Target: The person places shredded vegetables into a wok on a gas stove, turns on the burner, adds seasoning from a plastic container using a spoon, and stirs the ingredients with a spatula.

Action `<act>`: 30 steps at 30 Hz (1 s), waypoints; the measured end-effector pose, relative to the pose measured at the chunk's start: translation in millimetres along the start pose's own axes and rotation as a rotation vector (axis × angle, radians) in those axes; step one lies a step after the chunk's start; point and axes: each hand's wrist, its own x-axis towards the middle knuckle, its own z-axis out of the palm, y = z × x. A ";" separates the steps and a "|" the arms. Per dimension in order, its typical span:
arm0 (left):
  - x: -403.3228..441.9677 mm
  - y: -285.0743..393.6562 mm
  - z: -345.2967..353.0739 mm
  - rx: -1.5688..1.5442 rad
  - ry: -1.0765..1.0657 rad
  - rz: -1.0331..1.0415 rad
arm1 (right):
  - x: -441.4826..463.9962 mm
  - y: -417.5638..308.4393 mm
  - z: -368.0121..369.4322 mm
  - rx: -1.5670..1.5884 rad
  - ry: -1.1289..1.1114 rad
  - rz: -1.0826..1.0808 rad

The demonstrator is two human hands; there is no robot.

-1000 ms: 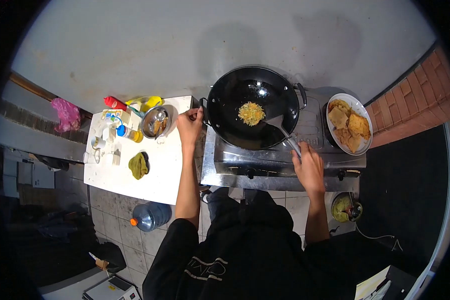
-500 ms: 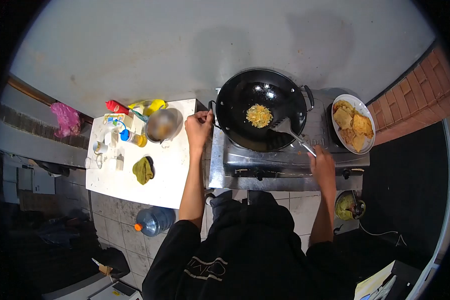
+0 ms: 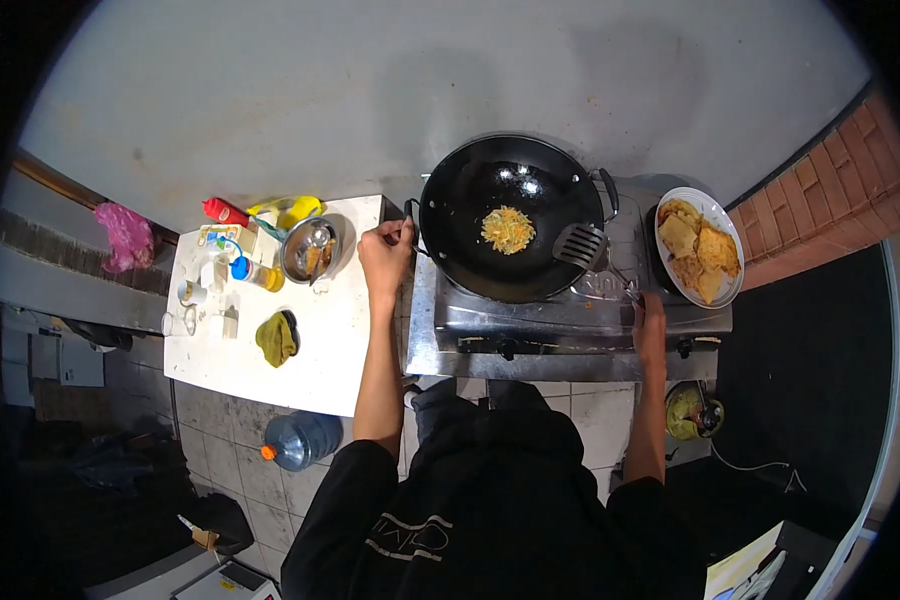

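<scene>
A black wok (image 3: 470,265) sits on the steel stove (image 3: 530,335), with a small heap of shredded food (image 3: 507,230) in its middle. My left hand (image 3: 385,255) is closed on the wok's left handle. In my right hand (image 3: 650,320), closed round its handle, is a slotted spatula (image 3: 579,245); its blade is at the wok's right rim, apart from the food. To the right stands a white plate (image 3: 732,225) with several browned flat pieces (image 3: 698,245).
On the white table (image 3: 240,360) at left are a metal bowl (image 3: 311,250), a red bottle (image 3: 225,211), a blue-capped bottle (image 3: 254,272) and a green cloth (image 3: 277,339). A water jug (image 3: 305,440) lies on the floor. A brick ledge (image 3: 820,205) is at right.
The spatula has moved right, away from the food, and its slotted blade now shows flat. My right hand has shifted right with it. My left hand stays at the wok handle.
</scene>
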 end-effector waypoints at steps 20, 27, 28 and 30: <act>-19.1 16.8 -4.5 0.095 0.114 -0.060 | -13.6 88.6 6.6 0.543 0.775 0.493; -23.2 26.5 3.1 -0.054 0.133 -0.038 | 21.7 95.7 -41.0 1.203 0.495 0.820; -24.1 25.8 4.6 -0.058 0.124 -0.035 | 24.3 101.5 -38.1 1.204 0.497 0.776; -26.0 23.6 5.5 -0.059 0.119 -0.034 | 26.1 105.1 -34.9 1.208 0.493 0.732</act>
